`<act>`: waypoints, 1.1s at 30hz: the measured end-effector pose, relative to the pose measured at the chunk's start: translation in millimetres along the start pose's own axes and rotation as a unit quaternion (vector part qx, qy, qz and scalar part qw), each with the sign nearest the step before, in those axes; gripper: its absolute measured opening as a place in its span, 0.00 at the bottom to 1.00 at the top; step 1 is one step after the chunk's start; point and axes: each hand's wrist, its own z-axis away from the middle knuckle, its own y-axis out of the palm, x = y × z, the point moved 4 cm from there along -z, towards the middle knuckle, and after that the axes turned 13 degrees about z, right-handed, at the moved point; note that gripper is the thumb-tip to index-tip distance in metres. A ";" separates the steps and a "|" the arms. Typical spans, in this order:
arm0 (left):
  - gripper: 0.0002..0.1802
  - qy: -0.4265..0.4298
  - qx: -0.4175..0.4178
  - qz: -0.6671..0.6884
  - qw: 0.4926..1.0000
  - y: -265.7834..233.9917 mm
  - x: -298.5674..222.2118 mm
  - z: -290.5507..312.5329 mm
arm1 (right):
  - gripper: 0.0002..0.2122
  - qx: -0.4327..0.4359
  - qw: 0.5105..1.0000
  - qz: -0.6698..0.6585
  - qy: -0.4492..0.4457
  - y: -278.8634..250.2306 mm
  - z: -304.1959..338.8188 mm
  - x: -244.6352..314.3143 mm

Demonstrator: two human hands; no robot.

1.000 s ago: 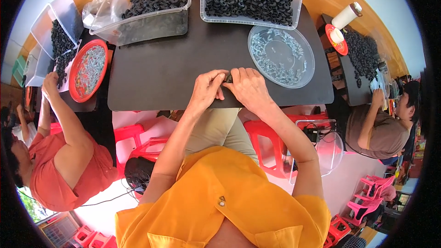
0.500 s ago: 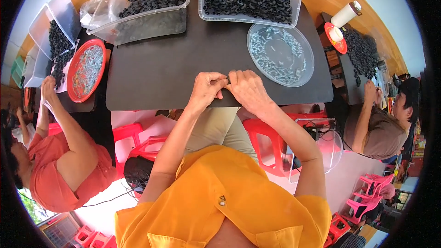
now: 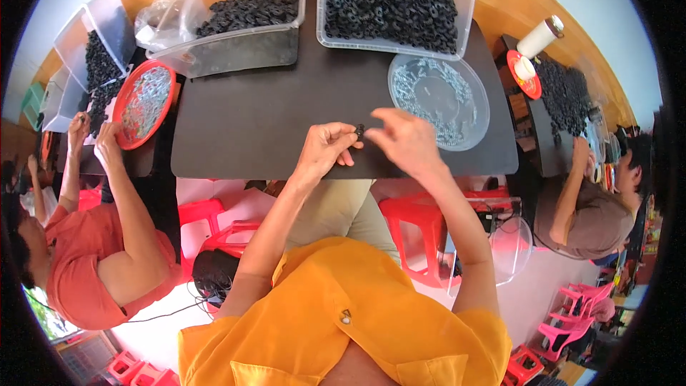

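Near the front edge of the dark table (image 3: 250,114), my left hand (image 3: 325,147) pinches a small black plastic part (image 3: 359,130) between thumb and fingertips. Just right of it, my right hand (image 3: 411,141) has come off the part, its thumb and fingers apart and slightly blurred; I see nothing in it. Beyond that hand lies a clear round tray (image 3: 437,97) with many small shiny metal pieces, its near rim partly covered by the hand. Behind the tray stands a clear bin (image 3: 393,46) full of black parts like the held one.
Another clear bin (image 3: 236,63) with black parts and a plastic bag (image 3: 168,18) stand at the back left. A co-worker in a red shirt (image 3: 107,264) sits left by a red tray (image 3: 171,89); another in brown (image 3: 589,218) sits right. Red stools (image 3: 418,232) stand below the table.
Both hands were together on the part; my right hand has let go and moved right and is now apart from it. My left hand keeps its pinch. The left co-worker's hands have separated.
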 end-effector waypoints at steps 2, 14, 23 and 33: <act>0.10 0.006 -0.010 -0.002 1.000 -1.3 -14.6 3.6 | 0.08 -0.010 0.995 0.075 0.066 -8.1 -10.4 -33.8; 0.12 0.297 -0.218 -0.224 0.902 -85.8 -198.1 -46.3 | 0.01 0.041 0.970 0.201 0.129 21.6 -25.4 -134.0; 0.18 0.442 -0.224 -0.449 0.744 -31.2 -190.9 -98.9 | 0.06 0.051 0.966 0.225 0.114 16.2 -28.7 -125.9; 0.10 0.304 -0.059 -0.616 0.724 48.2 -107.6 -195.6 | 0.02 -0.046 0.983 0.083 0.158 -24.1 1.0 -117.2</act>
